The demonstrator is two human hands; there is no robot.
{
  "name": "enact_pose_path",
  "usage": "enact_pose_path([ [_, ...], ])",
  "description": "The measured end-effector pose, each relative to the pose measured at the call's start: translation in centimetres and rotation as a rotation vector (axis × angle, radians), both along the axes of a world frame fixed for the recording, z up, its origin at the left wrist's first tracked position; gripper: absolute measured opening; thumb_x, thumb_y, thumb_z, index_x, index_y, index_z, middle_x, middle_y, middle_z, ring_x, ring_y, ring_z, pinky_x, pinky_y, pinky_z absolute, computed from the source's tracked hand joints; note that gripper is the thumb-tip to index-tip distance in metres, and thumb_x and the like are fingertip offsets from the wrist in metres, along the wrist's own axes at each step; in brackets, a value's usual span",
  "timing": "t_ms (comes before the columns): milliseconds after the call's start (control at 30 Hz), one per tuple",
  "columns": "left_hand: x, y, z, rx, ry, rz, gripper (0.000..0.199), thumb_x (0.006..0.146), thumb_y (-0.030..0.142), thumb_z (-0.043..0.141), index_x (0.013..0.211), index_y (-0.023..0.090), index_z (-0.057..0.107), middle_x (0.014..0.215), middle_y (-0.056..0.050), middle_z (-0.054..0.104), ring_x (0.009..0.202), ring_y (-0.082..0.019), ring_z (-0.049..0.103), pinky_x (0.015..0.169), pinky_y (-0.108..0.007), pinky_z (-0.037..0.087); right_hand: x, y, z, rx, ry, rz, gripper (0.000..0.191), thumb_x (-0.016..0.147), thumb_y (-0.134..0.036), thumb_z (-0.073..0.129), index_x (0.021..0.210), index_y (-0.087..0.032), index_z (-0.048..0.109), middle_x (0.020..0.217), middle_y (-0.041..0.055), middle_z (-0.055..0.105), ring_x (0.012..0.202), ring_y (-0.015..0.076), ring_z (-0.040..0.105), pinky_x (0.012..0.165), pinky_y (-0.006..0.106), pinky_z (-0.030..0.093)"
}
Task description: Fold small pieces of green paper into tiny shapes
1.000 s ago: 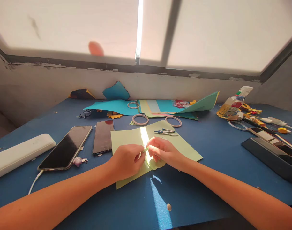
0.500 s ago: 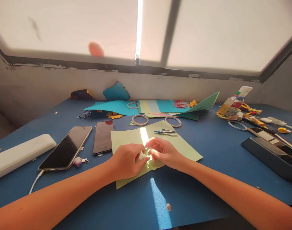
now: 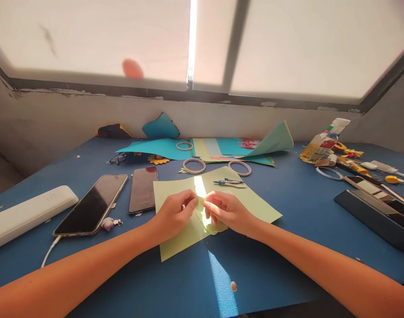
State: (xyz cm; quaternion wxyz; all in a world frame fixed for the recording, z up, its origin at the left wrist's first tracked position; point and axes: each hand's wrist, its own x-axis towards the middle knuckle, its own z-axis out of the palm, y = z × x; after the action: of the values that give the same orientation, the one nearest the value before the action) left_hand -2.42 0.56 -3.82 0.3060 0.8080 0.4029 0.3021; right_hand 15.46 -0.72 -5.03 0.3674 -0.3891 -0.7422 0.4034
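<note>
"Where's the small green paper piece (image 3: pixel 201 204)?"
"Pinched between the fingertips of the left hand (image 3: pixel 177 212) and the right hand (image 3: pixel 230 211), over the larger pale-green sheet (image 3: pixel 258 205) on the table (image 3: pixel 271 274). Fingers cover much of it, so I can't tell its full shape."
"Any containers?"
"A clear bottle (image 3: pixel 319 148), back right, yellow liquid in its lower part."
"Anything obscured?"
"Eyeglasses (image 3: pixel 120 157), partly under the turquoise sheet (image 3: pixel 152 148); a dark object (image 3: pixel 370 218), cut off at right, I can't identify."

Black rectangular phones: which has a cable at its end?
The leftmost black rectangular phone, its near end meeting a thin white cable; the other black phone shows none.
</note>
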Motion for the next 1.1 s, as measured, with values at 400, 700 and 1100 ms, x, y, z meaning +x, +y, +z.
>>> enact_pose_path([
  [400,0.16,-0.14,0.17,-0.019,0.02,-0.04,0.028,0.087,0.032,0.039,0.065,0.016,0.046,0.055,0.005,0.037,0.048,-0.008,0.031,0.044,-0.021,0.026,0.5,0.2,-0.93,0.364,-0.116,0.002,0.009,0.086,-0.028,0.049,0.089,-0.023,0.055,0.083,0.0025,0.054,0.059,0.0103,0.05,0.055,0.026,0.042],
  [700,-0.05,-0.39,0.03,0.024,0.069,-0.083,0.026,0.089,0.026,0.038,0.068,0.015,0.049,0.056,0.004,0.039,0.05,-0.008,0.032,0.046,-0.021,0.027,0.33,0.3,-0.56,0.27,-0.06,-0.044,0.013,0.083,-0.033,0.054,0.077,-0.022,0.057,0.074,0.0014,0.054,0.061,0.0112,0.05,0.054,0.026,0.042],
  [1100,-0.27,-0.7,0.13,0.08,0.089,-0.135,0.025,0.09,0.025,0.035,0.073,0.016,0.052,0.059,0.004,0.043,0.052,-0.009,0.035,0.048,-0.021,0.03,-0.09,0.12,-0.03,-0.082,0.066,-0.063,0.021,0.079,-0.039,0.056,0.081,-0.019,0.058,0.066,-0.0013,0.057,0.051,0.01,0.053,0.05,0.025,0.044],
])
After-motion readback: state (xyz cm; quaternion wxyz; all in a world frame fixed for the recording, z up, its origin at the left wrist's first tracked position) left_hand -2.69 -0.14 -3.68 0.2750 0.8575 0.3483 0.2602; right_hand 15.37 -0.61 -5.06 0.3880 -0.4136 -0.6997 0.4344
